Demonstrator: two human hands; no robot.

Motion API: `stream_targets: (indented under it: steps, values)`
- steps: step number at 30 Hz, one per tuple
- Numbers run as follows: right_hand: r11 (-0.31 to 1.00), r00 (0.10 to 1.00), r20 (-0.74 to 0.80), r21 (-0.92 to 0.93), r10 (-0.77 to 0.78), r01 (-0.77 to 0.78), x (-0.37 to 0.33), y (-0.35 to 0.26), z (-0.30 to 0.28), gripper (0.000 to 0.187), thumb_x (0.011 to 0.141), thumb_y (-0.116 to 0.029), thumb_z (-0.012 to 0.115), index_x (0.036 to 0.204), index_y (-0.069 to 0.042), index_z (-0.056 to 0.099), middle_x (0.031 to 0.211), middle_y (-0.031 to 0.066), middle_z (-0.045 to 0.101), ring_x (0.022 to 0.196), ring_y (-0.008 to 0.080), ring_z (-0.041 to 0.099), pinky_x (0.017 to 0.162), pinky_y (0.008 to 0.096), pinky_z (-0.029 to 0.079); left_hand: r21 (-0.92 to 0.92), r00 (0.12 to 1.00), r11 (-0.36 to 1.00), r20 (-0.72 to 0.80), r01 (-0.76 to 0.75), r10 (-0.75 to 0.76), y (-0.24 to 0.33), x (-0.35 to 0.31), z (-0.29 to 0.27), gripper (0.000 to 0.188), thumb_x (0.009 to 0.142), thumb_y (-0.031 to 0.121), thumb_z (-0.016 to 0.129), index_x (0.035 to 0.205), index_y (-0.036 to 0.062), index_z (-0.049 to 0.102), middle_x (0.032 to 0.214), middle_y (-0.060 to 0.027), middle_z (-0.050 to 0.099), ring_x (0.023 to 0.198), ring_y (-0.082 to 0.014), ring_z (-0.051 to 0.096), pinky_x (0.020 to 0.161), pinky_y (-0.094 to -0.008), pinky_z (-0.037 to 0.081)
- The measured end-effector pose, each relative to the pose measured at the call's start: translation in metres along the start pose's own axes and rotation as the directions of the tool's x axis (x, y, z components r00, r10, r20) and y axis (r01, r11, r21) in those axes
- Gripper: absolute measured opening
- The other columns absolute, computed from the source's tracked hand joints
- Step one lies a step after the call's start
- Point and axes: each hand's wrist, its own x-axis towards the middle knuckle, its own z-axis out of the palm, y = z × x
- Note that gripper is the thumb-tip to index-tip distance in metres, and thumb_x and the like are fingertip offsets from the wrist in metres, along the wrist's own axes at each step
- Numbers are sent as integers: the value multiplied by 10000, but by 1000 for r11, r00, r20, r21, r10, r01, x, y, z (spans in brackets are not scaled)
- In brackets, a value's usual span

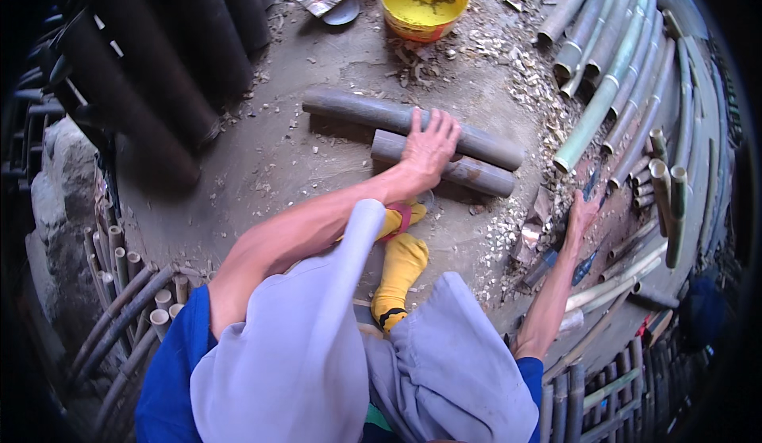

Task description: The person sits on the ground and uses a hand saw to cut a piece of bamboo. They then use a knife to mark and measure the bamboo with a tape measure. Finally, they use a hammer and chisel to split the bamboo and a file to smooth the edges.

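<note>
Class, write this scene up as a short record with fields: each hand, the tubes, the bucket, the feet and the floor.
Left hand: lies over the two tubes, fingers on the farther tube
Right hand: low at the right, near dark objects; its grip is unclear
Nearer tube: shorter, beside the farther one
Bucket: yellow, beyond the tubes
Feet: yellow sock on one
Floor: pale chips scattered right of the tubes
</note>
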Motion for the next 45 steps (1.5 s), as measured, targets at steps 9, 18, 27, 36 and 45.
stream_targets:
  steps: [9, 18, 27, 36, 45]
  values:
    - [704, 883, 469, 618, 25, -349, -162, -151, -53, 410, 903, -122, 488, 1265, 63, 436, 666, 49, 592, 546, 142, 580, 536, 295, 516, -227, 986, 966, -139, -125, 95, -29, 2, 15, 1026, 409, 181, 797, 1330, 71, 359, 1323, -139, 420, 1287, -321, 359, 1117, -491, 199]
    - [873, 772, 522, 481, -362, 84, -184, -176, 8, 516, 863, -3, 500, 1361, -40, 371, 823, 292, 601, 781, 447, 611, 679, 496, 466, -261, 984, 955, -147, -138, 102, -31, 2, 16, 1018, 402, 184, 779, 1328, 70, 371, 1321, -134, 430, 1283, -318, 364, 1111, -483, 191]
    - [898, 760, 562, 436, -327, 64, -176, -187, 10, 476, 853, 15, 487, 1314, -26, 374, 784, 296, 589, 729, 465, 600, 633, 524, 448, -241, 974, 960, -204, -145, 96, -32, 3, 26, 1036, 391, 186, 800, 1329, 78, 374, 1313, -118, 434, 1278, -307, 369, 1109, -482, 192]
    - [917, 741, 591, 390, -320, 84, -171, -190, 7, 463, 849, 15, 490, 1297, -21, 379, 720, 272, 580, 690, 458, 597, 610, 518, 442, -259, 975, 955, -201, -146, 94, -32, 3, 23, 1012, 400, 153, 785, 1325, 80, 380, 1305, -120, 438, 1271, -309, 377, 1101, -486, 200]
    - [753, 884, 358, 658, -300, -11, -151, -234, -25, 281, 929, -61, 467, 1205, -13, 445, 599, 73, 548, 494, 117, 547, 448, 286, 444, -285, 982, 950, -169, -130, 84, -32, 4, 15, 1010, 382, 147, 765, 1318, 82, 391, 1298, -120, 443, 1257, -308, 392, 1094, -476, 212]
